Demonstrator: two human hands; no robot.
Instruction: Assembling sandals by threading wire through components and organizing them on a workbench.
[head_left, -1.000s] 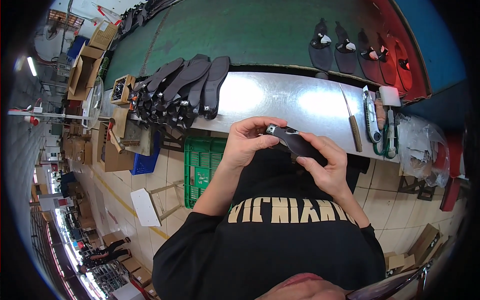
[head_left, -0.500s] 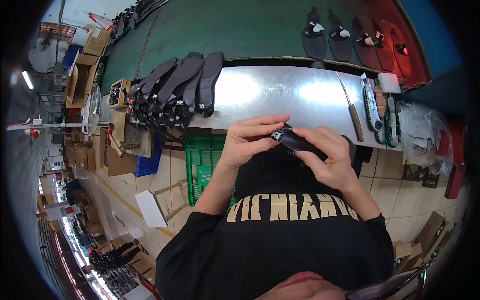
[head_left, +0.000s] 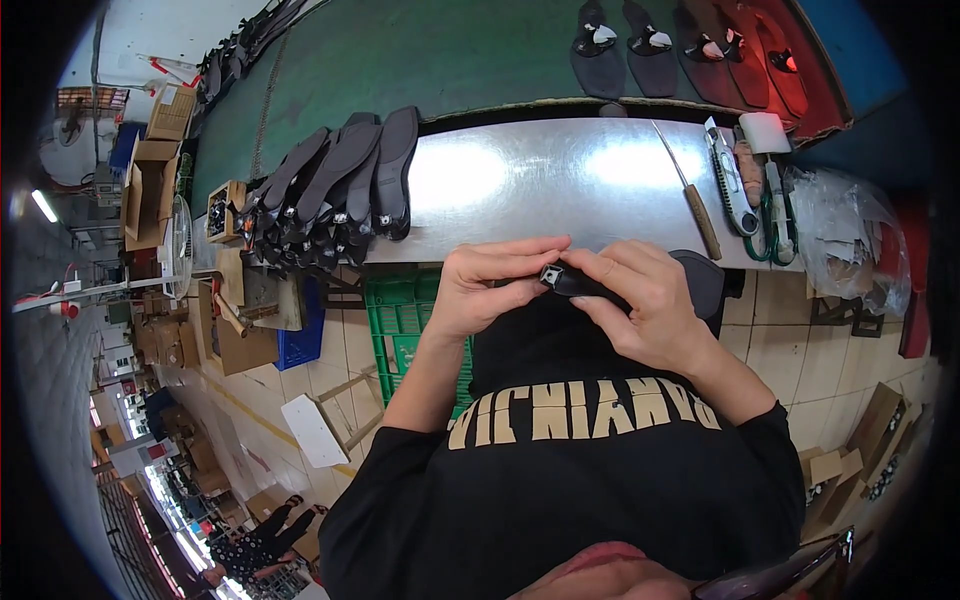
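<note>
A black sandal [head_left: 698, 285] is held before my chest, with its small heel end [head_left: 551, 276] pointing left and showing a pale square with a hole. My left hand [head_left: 492, 282] pinches that heel end between thumb and straightened fingers. Wrapped round the middle part, my right hand [head_left: 645, 300] grips the sandal with thumb below and fingers above. The right fingers hide much of its upper side, and its flat sole front sticks out behind that hand.
Black soles with heels [head_left: 345, 175] lie piled at the metal table's [head_left: 500, 200] left. An awl [head_left: 690, 190], a utility knife [head_left: 732, 180], green-handled scissors [head_left: 775, 215] and a plastic bag [head_left: 845, 240] lie right. Sandals [head_left: 598, 60] stand on the green conveyor belt [head_left: 430, 50]. A green crate [head_left: 400, 330] stands below.
The view has shifted slightly, so the table and belt sit a little further up and left. Both hands keep hold of the sandal; the right fingers have shifted toward its heel.
</note>
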